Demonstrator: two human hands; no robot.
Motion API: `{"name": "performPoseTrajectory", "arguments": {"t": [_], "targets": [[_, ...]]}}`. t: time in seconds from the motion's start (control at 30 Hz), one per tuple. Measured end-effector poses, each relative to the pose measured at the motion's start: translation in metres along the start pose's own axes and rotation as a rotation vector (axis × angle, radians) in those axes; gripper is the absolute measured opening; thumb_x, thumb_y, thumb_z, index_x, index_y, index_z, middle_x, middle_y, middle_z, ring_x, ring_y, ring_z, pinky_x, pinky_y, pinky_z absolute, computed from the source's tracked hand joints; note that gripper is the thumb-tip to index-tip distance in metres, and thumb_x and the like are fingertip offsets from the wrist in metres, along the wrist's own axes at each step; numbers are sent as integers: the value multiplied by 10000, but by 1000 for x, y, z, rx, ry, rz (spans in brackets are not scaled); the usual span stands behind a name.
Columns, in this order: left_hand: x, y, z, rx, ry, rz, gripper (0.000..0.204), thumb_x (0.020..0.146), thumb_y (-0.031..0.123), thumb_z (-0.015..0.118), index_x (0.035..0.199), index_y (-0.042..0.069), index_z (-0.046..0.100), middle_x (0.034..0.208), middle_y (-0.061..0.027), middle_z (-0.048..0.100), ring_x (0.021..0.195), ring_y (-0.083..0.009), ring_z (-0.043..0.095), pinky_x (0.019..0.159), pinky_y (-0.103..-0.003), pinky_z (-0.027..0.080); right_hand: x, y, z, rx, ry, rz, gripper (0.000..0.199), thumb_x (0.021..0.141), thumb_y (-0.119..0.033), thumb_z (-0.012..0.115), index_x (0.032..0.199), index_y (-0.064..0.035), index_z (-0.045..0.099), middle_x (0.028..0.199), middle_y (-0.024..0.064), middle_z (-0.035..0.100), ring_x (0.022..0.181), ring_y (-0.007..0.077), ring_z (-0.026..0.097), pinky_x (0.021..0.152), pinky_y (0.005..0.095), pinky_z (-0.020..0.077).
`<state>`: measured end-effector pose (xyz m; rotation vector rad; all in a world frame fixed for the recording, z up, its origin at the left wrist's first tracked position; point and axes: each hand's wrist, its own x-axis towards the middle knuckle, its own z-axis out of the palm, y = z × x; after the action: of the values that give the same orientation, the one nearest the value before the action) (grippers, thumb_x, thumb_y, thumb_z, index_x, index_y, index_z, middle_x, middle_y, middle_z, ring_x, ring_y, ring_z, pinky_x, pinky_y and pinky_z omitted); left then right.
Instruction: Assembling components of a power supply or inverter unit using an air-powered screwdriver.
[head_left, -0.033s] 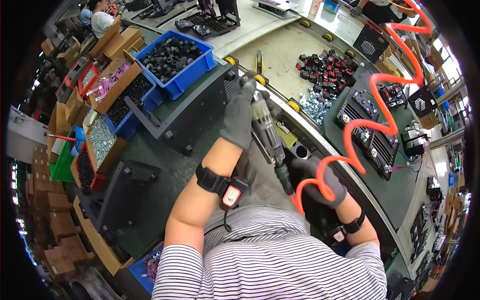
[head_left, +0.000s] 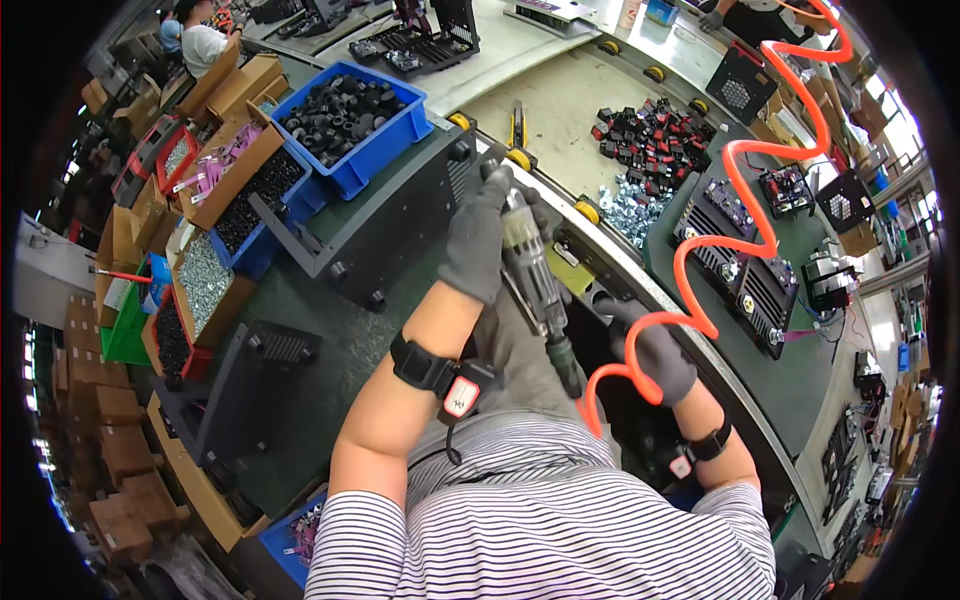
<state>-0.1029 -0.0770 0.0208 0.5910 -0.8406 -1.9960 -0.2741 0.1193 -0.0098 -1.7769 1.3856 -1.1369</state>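
Observation:
My left hand [head_left: 478,240], in a dark grey glove, is closed around a grey air screwdriver [head_left: 537,275]. The tool slants over my lap, its bit end away from me. A coiled orange air hose [head_left: 705,250] rises from its near end. Out to the right, my gloved right hand [head_left: 660,362] reaches over the dark gap beside the line's edge, its fingers stretched out and partly hidden by the hose. I see nothing in it. Left of the tool, a black metal panel [head_left: 395,225] with small feet stands on the green bench mat [head_left: 300,385].
A blue bin [head_left: 350,165] of black rubber feet stands behind the panel, with boxes of screws [head_left: 205,280] to its left. Beyond the line's rail lie red-and-black switches [head_left: 655,140] and silver parts [head_left: 632,208]. Black heat-sink assemblies [head_left: 745,290] lie at right. A co-worker [head_left: 203,45] is far left.
My right hand has shifted slightly, its fingers now reaching farther forward. The hose coils have swung a little to the left. My left hand and the screwdriver have barely moved.

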Motion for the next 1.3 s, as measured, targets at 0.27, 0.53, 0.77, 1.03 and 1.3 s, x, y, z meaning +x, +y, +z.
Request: {"name": "performPoseTrajectory", "arguments": {"t": [0.27,0.53,0.77,1.03,1.3], "targets": [[-28,-8,-12,267,-165,83,323,1021,224,426,1327,129,384,789,-69,577,582,-180,615,508,-333,554,76,41,0,1033,159,281,610,947,-373,561,1364,52,428,1248,167,573,1118,268,551,1031,408,399],[-59,20,-26,332,-67,9,294,1033,281,405,1239,86,481,755,-48,577,592,-146,598,534,-286,515,109,6,26,1188,28,149,576,938,-441,578,1316,-13,503,1054,68,589,1002,202,541,870,332,444],[-89,17,-29,286,-45,-29,396,1036,384,372,1124,28,522,736,-64,590,598,-139,604,550,-273,518,112,-8,45,1071,-33,125,603,926,-422,563,1317,34,506,895,30,520,890,166,491,814,324,409],[-100,10,-26,385,-113,0,283,1031,286,444,1046,31,565,755,-55,618,636,-119,614,579,-259,521,120,-28,47,832,32,175,492,937,-295,479,1279,50,561,866,12,533,839,96,455,792,241,364],[-110,5,-16,625,-165,75,262,992,272,530,1041,17,563,772,-63,669,671,-121,664,628,-261,533,137,-48,38,692,11,132,512,916,-331,490,1210,76,592,840,45,554,829,130,498,779,263,395]]}}
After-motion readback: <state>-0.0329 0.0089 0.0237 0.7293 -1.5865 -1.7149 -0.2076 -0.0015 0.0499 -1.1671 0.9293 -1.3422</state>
